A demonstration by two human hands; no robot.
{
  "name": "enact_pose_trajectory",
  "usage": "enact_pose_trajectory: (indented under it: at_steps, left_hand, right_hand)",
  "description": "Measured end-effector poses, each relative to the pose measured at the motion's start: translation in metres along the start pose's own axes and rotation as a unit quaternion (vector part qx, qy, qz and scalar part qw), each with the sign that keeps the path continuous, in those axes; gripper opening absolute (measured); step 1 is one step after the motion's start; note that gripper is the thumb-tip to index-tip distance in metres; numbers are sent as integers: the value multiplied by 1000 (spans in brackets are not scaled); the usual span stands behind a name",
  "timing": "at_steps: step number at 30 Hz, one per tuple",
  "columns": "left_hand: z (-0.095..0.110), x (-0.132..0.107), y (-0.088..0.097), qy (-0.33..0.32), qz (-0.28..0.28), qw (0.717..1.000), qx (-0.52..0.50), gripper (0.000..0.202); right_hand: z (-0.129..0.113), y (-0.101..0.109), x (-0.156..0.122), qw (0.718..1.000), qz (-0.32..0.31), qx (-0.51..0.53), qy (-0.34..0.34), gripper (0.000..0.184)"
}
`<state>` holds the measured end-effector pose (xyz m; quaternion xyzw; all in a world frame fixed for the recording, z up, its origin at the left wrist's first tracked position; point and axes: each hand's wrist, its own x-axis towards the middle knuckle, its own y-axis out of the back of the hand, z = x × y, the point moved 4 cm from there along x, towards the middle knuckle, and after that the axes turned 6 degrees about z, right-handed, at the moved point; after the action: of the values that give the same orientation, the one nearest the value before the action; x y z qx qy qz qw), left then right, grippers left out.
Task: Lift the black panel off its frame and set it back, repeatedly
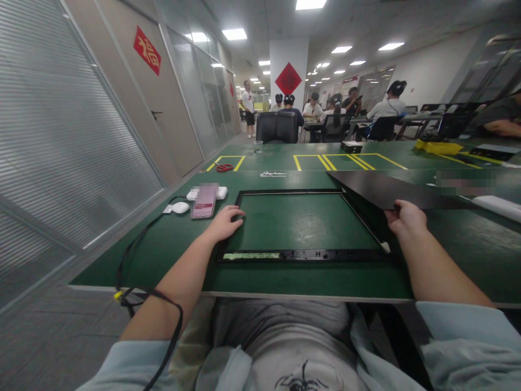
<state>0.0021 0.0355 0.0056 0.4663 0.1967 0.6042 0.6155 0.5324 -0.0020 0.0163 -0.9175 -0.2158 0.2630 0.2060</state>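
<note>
A thin rectangular black frame (325,254) lies flat before me, its middle open to the green table. A pale green strip (251,256) runs along the left part of its near bar. My left hand (226,224) has its bent fingers round the frame's left side and covers part of that bar. At the right, my right hand (409,217) grips the edge of a large thin dark panel (391,190), held tilted above the table beside the frame's right bar. A small whitish piece (385,247) sits at the frame's near right corner.
Left of the frame are a phone (204,202), a white rounded device (180,207) and a black cable (138,239) that crosses my left forearm. Farther back lie red-handled scissors (224,168), a clear cup (258,146) and a yellow tray (437,146). Several people sit beyond.
</note>
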Motion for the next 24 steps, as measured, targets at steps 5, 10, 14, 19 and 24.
enact_pose_trajectory:
  at_steps: [5,10,14,19,24]
  left_hand:
    - [0,-1,0,1,-9,1000,5,37]
    - [1,-1,0,-1,-2,1000,-7,34]
    - [2,-2,0,1,-3,1000,-16,34]
    - [3,-3,1,1,-2,1000,-28,33]
    - [3,-3,1,1,-8,1000,-18,34]
  right_hand:
    - [2,2,4,1000,6,-8,7,23]
    - [4,5,7,999,8,-33,-14,23]
    - [5,7,4,998,13,-62,-23,22]
    - [7,7,1,996,7,-88,-26,20]
    - [7,6,0,994,-7,-102,-31,21]
